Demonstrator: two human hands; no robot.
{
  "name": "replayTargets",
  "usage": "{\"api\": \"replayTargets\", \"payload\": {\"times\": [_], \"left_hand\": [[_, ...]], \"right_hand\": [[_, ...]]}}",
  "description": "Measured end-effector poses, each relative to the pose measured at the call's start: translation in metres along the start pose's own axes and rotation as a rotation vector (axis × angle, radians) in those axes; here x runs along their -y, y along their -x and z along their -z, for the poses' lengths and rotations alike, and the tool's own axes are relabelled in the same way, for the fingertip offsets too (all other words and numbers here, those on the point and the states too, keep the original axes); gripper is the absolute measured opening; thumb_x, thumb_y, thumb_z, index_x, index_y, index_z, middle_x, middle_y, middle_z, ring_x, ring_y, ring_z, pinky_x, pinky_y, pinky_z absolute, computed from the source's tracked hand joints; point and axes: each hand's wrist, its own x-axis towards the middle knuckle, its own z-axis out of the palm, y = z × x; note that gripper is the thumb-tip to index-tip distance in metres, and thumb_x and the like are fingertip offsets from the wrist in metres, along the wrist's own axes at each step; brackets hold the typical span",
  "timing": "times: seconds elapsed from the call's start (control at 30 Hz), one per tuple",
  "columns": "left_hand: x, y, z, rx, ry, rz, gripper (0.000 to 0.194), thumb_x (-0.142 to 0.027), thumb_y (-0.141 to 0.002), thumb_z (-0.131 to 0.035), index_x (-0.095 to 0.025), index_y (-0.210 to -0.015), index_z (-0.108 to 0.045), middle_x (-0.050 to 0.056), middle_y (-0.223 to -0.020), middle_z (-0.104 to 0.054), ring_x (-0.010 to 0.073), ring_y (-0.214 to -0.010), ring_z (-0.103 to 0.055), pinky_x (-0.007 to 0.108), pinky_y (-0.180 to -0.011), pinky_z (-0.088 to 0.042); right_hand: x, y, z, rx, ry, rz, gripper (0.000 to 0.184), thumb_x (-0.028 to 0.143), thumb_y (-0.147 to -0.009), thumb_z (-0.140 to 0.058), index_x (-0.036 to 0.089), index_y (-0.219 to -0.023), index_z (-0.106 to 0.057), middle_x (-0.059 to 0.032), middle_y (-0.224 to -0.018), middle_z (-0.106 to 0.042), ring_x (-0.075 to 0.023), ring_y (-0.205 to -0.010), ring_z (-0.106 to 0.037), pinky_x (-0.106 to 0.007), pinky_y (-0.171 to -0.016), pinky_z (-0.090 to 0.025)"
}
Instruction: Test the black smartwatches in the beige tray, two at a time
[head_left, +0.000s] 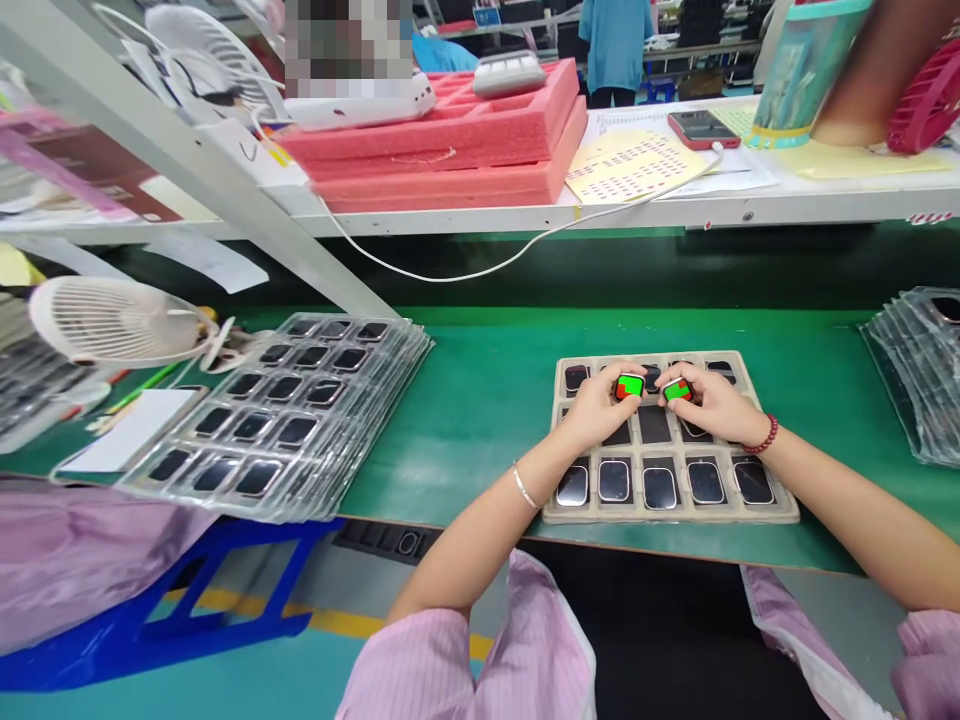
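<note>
A beige tray (780, 510) lies on the green bench in front of me, with several dark smartwatch bodies in its pockets. My left hand (596, 410) is closed on a watch body (629, 386) whose screen glows green and red. My right hand (712, 402) grips a second lit watch body (677, 391) with the same green and red screen. Both hands hover over the tray's middle rows, side by side and almost touching. The front row of the tray shows several unlit watch bodies (660, 484).
A stack of clear trays (285, 420) filled with watch bodies sits to the left, beside a white fan (112, 320). More clear trays (919, 370) lie at the right edge. Pink foam trays (465, 150) and a phone (701, 128) rest on the rear shelf; a white cable (480, 270) hangs down.
</note>
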Motion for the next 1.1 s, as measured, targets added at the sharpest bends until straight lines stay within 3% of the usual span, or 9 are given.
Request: {"api": "replayTargets", "payload": {"times": [0.13,0.3,0.5,0.7,0.93,1.1], "left_hand": [[0.0001,-0.0007,0.0003,-0.009,0.051,0.002,0.038,-0.011,-0.075,-0.059,-0.017,-0.113,-0.06,0.009,-0.114,-0.065,0.0184,-0.095,-0.067,0.029,-0.085,-0.052],[-0.0026,-0.0022,-0.0012,0.01,0.135,0.046,0.044,-0.013,-0.076,-0.06,-0.017,-0.12,-0.059,0.011,-0.122,-0.063,0.0182,-0.096,-0.066,0.028,-0.081,-0.055],[-0.0062,-0.0017,-0.0005,0.036,0.149,0.067,0.046,-0.015,-0.079,-0.057,-0.018,-0.124,-0.058,0.01,-0.113,-0.067,0.0157,-0.084,-0.067,0.029,-0.075,-0.056],[-0.0083,0.0001,0.0016,0.044,0.12,0.081,0.045,-0.02,-0.083,-0.056,-0.018,-0.128,-0.058,0.011,-0.113,-0.067,0.015,-0.078,-0.066,0.023,-0.06,-0.052],[-0.0088,-0.0003,0.0018,0.038,0.139,0.096,0.039,-0.026,-0.088,-0.051,-0.017,-0.125,-0.059,0.01,-0.111,-0.069,0.0135,-0.072,-0.066,0.02,-0.054,-0.048],[-0.0059,-0.0005,-0.0005,0.055,0.194,0.057,0.047,-0.018,-0.081,-0.061,-0.017,-0.128,-0.057,0.011,-0.116,-0.067,0.0195,-0.093,-0.068,0.027,-0.074,-0.056]], "right_hand": [[-0.0012,-0.0008,-0.0009,-0.007,-0.046,-0.01,0.033,0.014,-0.081,-0.054,0.02,-0.113,-0.059,-0.0091,-0.109,-0.067,-0.0237,-0.098,-0.066,-0.039,-0.084,-0.054],[-0.0017,-0.0014,-0.0013,-0.001,-0.129,-0.044,0.037,0.015,-0.08,-0.052,0.02,-0.117,-0.059,-0.0108,-0.12,-0.064,-0.0216,-0.092,-0.067,-0.033,-0.071,-0.057],[-0.0031,-0.0017,-0.0005,-0.004,-0.172,-0.09,0.038,0.013,-0.08,-0.051,0.02,-0.116,-0.059,-0.0084,-0.109,-0.068,-0.0156,-0.071,-0.066,-0.031,-0.065,-0.056],[-0.0013,-0.0018,-0.0016,-0.018,-0.133,-0.046,0.027,0.016,-0.081,-0.056,0.019,-0.107,-0.063,-0.0082,-0.101,-0.069,-0.0213,-0.09,-0.067,-0.032,-0.072,-0.055],[-0.0024,-0.0016,0.0008,-0.035,-0.336,-0.189,0.021,0.029,-0.089,-0.051,0.019,-0.101,-0.065,-0.005,-0.087,-0.07,-0.0144,-0.066,-0.063,-0.027,-0.06,-0.055],[-0.0033,-0.0021,0.0013,-0.038,-0.311,-0.194,0.025,0.025,-0.085,-0.053,0.02,-0.107,-0.064,-0.0059,-0.099,-0.07,-0.0138,-0.064,-0.064,-0.029,-0.061,-0.055]]}}
